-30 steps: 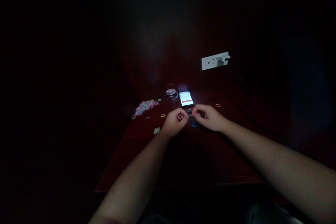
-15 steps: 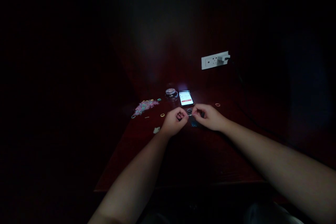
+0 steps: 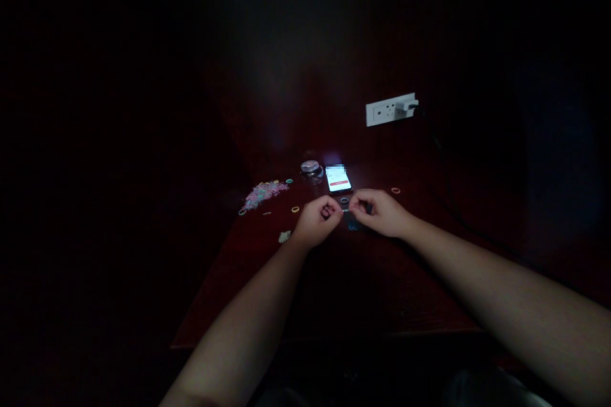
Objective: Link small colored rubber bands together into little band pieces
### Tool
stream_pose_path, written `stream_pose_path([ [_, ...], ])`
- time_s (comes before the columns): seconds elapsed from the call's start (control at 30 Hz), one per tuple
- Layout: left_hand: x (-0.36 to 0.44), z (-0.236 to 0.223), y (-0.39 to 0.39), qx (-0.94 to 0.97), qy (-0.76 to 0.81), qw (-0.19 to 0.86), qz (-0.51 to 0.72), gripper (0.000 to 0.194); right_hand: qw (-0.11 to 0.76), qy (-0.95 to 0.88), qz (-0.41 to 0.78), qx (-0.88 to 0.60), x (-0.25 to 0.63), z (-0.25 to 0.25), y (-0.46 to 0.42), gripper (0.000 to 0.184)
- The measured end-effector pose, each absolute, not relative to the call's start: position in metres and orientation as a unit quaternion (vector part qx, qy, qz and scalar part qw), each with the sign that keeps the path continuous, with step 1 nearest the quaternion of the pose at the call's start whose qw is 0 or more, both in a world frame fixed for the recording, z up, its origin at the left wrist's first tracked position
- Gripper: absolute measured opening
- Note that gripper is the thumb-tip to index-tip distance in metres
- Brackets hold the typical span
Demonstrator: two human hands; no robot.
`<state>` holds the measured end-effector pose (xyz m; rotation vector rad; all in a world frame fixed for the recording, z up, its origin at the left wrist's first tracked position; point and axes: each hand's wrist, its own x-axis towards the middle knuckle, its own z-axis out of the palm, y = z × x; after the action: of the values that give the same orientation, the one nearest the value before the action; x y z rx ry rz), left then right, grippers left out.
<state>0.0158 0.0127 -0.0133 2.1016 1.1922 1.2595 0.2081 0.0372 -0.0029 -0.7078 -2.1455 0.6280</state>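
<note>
Low over the middle of the table, my left hand (image 3: 317, 221) and my right hand (image 3: 379, 212) face each other, fingertips pinched. A small pale elastic band (image 3: 345, 210) spans the short gap between them, gripped at both ends; its exact form is too small to make out. Just beyond the fingertips lies a light bluish hair tie (image 3: 344, 201). Several blue bands (image 3: 352, 227) lie below my right hand. To the left of my left wrist is a small bunch of pale yellow bands (image 3: 284, 236), and a yellow hair tie (image 3: 295, 209) rests farther back.
A multicoloured heap of hair ties (image 3: 263, 194) spreads at the table's left edge. Behind my hands stand a clear jar (image 3: 312, 173) and a lit phone (image 3: 338, 179). One reddish hair tie (image 3: 396, 191) lies right. A wall socket (image 3: 390, 110) holds a plug with a dark cable.
</note>
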Motion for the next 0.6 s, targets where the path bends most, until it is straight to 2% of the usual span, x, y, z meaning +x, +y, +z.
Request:
stream_pose_path([
  [0.6, 0.0163, -0.013, 0.0127, 0.754, 0.434, 0.196, 0.452, 0.011, 0.387, -0.841, 0.248, -0.285, 0.2083, -0.0057, 0.0404, 0.009],
])
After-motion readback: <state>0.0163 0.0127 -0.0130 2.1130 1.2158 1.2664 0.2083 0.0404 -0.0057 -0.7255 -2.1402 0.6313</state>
